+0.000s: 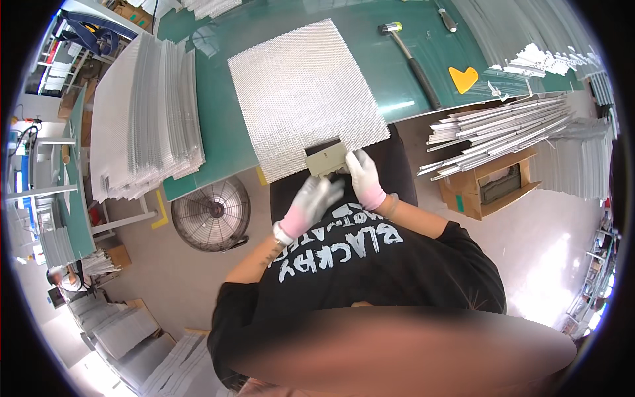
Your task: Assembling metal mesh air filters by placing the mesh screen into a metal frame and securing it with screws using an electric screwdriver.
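A flat grey-green rectangular piece with a dark strip along its far side (327, 159) is at the near edge of a silvery mesh sheet (301, 86). My right hand (365, 180), in a white glove with a pink cuff, grips this piece at its right end. Just below its near edge is my left hand (309, 204), gloved alike and blurred by motion. The left fingers look stretched out and apart, with nothing visible in them. The mesh sheet lies flat on a green-topped table (218, 126) and overhangs its front edge slightly.
A hammer (413, 66), a yellow scraper (463, 79) and a screwdriver (448, 21) lie to the right. Stacked mesh sheets (145, 112) stand at the left. A floor fan (211, 213) is below the table. White strips (496, 129) rest above a cardboard box (463, 195).
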